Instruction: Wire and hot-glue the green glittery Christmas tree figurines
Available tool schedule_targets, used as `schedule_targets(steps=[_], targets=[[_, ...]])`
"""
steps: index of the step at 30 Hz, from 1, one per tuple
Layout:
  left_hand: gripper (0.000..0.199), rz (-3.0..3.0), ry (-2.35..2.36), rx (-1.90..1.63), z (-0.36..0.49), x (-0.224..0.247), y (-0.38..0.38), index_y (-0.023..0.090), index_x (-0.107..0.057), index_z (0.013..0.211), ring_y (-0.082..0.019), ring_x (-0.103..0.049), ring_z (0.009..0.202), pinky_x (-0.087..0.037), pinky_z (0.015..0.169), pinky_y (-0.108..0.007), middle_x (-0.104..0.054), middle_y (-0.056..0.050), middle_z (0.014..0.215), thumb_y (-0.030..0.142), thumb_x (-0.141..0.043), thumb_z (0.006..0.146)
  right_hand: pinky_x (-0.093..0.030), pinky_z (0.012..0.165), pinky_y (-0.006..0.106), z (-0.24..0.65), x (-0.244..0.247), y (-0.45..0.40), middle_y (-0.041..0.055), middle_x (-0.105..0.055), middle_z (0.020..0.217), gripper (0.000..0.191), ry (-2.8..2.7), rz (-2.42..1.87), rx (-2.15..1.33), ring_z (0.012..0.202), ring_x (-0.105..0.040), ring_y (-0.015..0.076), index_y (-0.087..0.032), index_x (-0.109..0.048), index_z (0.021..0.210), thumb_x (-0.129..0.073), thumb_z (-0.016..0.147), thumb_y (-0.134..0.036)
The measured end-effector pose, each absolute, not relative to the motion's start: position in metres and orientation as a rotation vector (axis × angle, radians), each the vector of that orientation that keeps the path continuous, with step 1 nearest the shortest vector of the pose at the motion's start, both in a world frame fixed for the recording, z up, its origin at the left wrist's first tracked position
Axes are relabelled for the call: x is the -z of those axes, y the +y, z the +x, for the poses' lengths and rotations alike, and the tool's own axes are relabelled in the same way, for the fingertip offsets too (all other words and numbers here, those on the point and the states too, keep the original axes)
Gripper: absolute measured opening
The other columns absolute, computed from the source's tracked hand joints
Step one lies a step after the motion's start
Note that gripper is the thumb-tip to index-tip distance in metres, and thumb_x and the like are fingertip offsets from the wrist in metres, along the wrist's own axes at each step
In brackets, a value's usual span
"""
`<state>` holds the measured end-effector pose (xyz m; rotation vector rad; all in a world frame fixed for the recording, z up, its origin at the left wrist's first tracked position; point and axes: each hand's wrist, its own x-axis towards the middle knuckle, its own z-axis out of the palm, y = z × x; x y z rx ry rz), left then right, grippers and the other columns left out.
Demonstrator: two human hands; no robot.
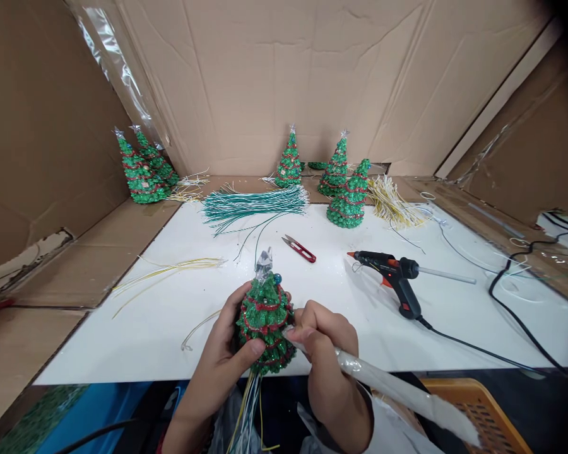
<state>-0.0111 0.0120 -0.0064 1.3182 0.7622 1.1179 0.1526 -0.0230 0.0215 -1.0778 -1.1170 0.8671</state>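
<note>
My left hand (pixel 224 353) is wrapped round the side of a small green Christmas tree (pixel 265 315) with red garlands, little baubles and a clear silvery star on top. Yellow, white and green wires (pixel 250 403) hang from the tree's base. Pinched in the fingers of my right hand (pixel 329 350) is a long whitish stick (pixel 397 384) that looks wrapped in tape or plastic. Its tip meets the tree's right side; what the tip is made of is too small to tell. Beyond the tree lie red thread snips (pixel 300 248).
A black glue gun (pixel 392 271) with a glue stick lies at right, its cable trailing off. Bundles of green wires (pixel 255 202) and yellow-white wires (pixel 395 202) lie at the back, near several finished-looking trees (pixel 345 198). Cardboard walls (pixel 284 75) surround the white tabletop (pixel 170 340).
</note>
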Motion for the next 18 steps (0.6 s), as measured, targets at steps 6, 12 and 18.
schedule_targets(steps=[6, 12, 18], targets=[[0.064, 1.322, 0.766, -1.103, -0.0107, 0.0044, 0.0122, 0.034, -0.049, 0.151, -0.030, -0.065, 0.132, -0.054, 0.108, -0.034, -0.063, -0.008, 0.150, 0.043, -0.073, 0.092, -0.028, 0.052, 0.029, 0.1523, -0.0218, -0.0230, -0.0049, -0.040, 0.054, 0.034, -1.117, -1.077, -0.876, 0.054, -0.036, 0.0146, -0.025, -0.045, 0.060, -0.054, 0.091, -0.034], [0.067, 1.316, 0.773, -1.126, -0.0087, 0.0036, 0.0132, 0.029, -0.051, 0.150, -0.031, -0.067, 0.130, -0.056, 0.106, -0.034, -0.065, -0.011, 0.148, 0.044, -0.076, 0.090, -0.028, 0.053, 0.030, 0.1524, -0.0202, -0.0239, -0.0035, -0.043, 0.056, 0.034, -1.109, -1.079, -0.873, 0.057, -0.039, 0.0157, -0.025, -0.047, 0.060, -0.054, 0.092, -0.034], [0.065, 1.329, 0.752, -1.114, -0.0100, 0.0045, 0.0116, 0.031, -0.049, 0.151, -0.030, -0.066, 0.131, -0.055, 0.107, -0.034, -0.064, -0.009, 0.149, 0.043, -0.074, 0.092, -0.029, 0.053, 0.030, 0.1526, -0.0182, -0.0224, -0.0034, -0.043, 0.056, 0.036, -1.096, -1.080, -0.869, 0.056, -0.038, 0.0156, -0.025, -0.047, 0.059, -0.057, 0.092, -0.037]])
